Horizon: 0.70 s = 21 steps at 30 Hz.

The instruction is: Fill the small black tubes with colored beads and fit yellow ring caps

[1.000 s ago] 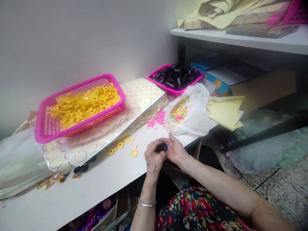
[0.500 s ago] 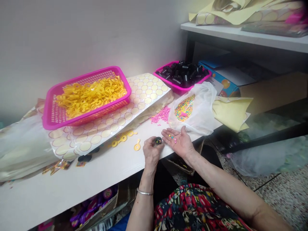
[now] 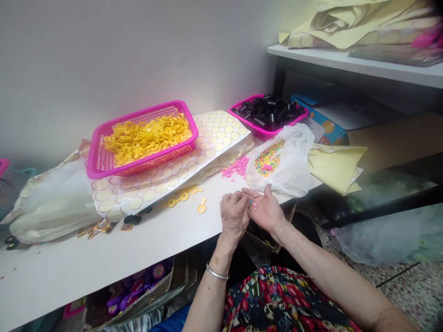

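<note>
My left hand (image 3: 235,213) is closed and turned over, with its fingertips at the fingers of my right hand. The small black cup that it held a moment earlier is hidden behind the fingers. Palm up and flat, my right hand (image 3: 268,211) bears a few candy-like beads (image 3: 255,205), pink and blue. Behind the hands lie a heap of small pink pieces (image 3: 236,167) and a white plastic bag (image 3: 294,161) with multicoloured beads (image 3: 270,157) in its mouth. Left of my hands, a yellow ring-shaped piece (image 3: 201,207) rests on the white table (image 3: 166,240).
A pink basket of yellow ring pieces (image 3: 147,138) stands on sheets of round stickers (image 3: 173,177). Farther back is a pink basket of black cups (image 3: 270,113). A white shelf (image 3: 311,55) juts in at the right; a box of purple items (image 3: 134,290) is below the table.
My left hand has turned over and moved right to the right hand, and the black cup has gone from sight. Fewer beads show on my right palm. The view has shifted slightly.
</note>
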Tool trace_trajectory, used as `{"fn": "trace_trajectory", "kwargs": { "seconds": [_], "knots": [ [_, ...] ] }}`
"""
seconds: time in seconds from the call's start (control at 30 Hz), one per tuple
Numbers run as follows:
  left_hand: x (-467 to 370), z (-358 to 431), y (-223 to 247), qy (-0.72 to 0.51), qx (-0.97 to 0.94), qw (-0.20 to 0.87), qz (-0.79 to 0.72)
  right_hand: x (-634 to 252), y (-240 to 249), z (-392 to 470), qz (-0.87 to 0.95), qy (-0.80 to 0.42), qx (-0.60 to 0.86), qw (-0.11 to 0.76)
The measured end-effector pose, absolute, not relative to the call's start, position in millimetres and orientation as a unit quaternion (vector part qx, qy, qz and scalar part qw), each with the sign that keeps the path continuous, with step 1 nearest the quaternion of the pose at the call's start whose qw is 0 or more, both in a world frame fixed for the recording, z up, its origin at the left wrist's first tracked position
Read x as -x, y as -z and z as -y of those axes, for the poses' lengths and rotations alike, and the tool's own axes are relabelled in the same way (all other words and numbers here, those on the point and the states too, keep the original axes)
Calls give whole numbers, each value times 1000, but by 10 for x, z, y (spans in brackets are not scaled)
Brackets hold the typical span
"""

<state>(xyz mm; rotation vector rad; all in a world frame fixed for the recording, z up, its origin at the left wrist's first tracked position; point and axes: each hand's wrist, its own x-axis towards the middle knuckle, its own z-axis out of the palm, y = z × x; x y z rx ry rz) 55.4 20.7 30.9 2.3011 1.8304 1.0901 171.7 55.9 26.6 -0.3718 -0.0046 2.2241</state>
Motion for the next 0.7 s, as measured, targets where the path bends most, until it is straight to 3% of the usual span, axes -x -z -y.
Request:
{"fn": "trace_trajectory", "kwargs": {
  "seconds": [0.33,0.53,0.7],
  "knots": [
    [-531,-285,-470,-285,-791,182,-511,-1717,-278,-554,36,-915,113,386],
    [-560,-274,-379,-329,-761,154,-538,-1687,-303,-570,7,-918,132,374],
    [-383,-256,-344,-439,-646,139,-609,-1689,-339,-552,-16,-901,188,390]
  ]
}}
